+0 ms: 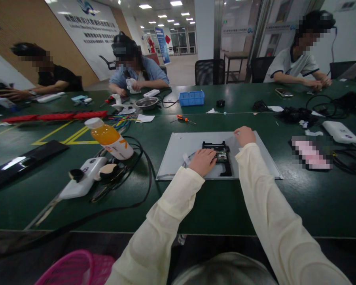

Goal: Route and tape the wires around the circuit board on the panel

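A black frame-like part (226, 168) with a small circuit board (221, 155) lies on a white board (175, 148) on the green table. My left hand (203, 161) rests over the left side of the circuit board, its fingers stretched out and lying flat. A clear or whitish piece with a grey cable (185, 159) shows beside that hand. To the right of the black part, my right hand (243, 136) is above the far right of the white board, with its fingers bent together. Whatever sits between those fingertips is too small to name.
Left of the board stand an orange drink bottle (111, 139) and a white device (84, 178) with black cables. Beyond it lie a screwdriver (184, 118) and a blue basket (191, 98). A phone (311, 153) is at right. Several people sit across the table (213, 206).
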Tool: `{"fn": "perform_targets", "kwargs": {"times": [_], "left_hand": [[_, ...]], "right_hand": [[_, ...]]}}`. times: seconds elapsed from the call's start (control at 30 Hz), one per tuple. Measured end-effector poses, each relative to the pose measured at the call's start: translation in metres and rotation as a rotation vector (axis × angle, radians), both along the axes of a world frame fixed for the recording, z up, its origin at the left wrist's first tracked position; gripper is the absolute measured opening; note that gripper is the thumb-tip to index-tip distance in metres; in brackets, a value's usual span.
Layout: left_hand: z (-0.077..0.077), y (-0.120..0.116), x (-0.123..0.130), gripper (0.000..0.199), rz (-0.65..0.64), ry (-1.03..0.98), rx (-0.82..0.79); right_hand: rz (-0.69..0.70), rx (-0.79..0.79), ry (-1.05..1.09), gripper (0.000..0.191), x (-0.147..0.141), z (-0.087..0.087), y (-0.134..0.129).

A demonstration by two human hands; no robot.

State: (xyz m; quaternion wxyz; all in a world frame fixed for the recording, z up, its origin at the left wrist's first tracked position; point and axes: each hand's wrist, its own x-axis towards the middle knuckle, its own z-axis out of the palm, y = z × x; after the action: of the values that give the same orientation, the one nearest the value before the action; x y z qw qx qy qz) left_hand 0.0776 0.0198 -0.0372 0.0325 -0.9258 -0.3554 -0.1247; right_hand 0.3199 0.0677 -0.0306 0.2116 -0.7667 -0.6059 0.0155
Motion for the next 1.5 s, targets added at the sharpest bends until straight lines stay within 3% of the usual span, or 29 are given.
{"fn": "perform_targets", "kwargs": {"times": [0.1,0.23,0.33,0.47,0.67,0.73,0.87,0.97,1.17,1.33,1.5], "left_hand": [[0.001,-0.001,0.0,0.028,0.004,0.011,-0.001],[0.002,-0.001,0.0,0.027,0.001,0.013,0.01],[0.002,-0.001,0.0,0.027,-0.01,0.003,0.023],[0.002,-0.002,0.001,0.027,-0.007,-0.006,0.02],[0.014,-0.003,0.0,0.028,0.016,-0.036,-0.009],[0.023,0.002,-0.006,0.026,0.101,-0.095,-0.005],[0.037,0.023,-0.035,0.025,0.463,-0.277,-0.001],[0.038,0.041,-0.062,0.027,0.601,-0.288,-0.13],[0.027,0.057,-0.086,0.03,0.496,-0.147,-0.458],[0.021,0.055,-0.078,0.012,0.445,-0.164,-0.441],[0.029,0.055,-0.081,0.011,0.511,-0.248,-0.383]], "right_hand": [[0.04,-0.064,0.022,0.023,0.001,-0.008,0.0],[0.087,0.011,0.013,0.03,-0.002,-0.001,-0.002],[0.218,0.061,0.022,0.028,-0.013,0.0,-0.012],[0.432,0.175,0.124,0.03,-0.036,-0.014,-0.036],[0.494,0.279,0.234,0.038,-0.06,-0.031,-0.062],[0.505,0.274,0.227,0.04,-0.064,-0.032,-0.064],[0.542,0.232,0.192,0.04,-0.068,-0.034,-0.067],[0.544,0.205,0.193,0.039,-0.069,-0.034,-0.068],[0.571,0.198,0.17,0.037,-0.069,-0.034,-0.068],[0.56,0.183,0.164,0.036,-0.069,-0.035,-0.068],[0.562,0.172,0.166,0.035,-0.068,-0.034,-0.068]]}}
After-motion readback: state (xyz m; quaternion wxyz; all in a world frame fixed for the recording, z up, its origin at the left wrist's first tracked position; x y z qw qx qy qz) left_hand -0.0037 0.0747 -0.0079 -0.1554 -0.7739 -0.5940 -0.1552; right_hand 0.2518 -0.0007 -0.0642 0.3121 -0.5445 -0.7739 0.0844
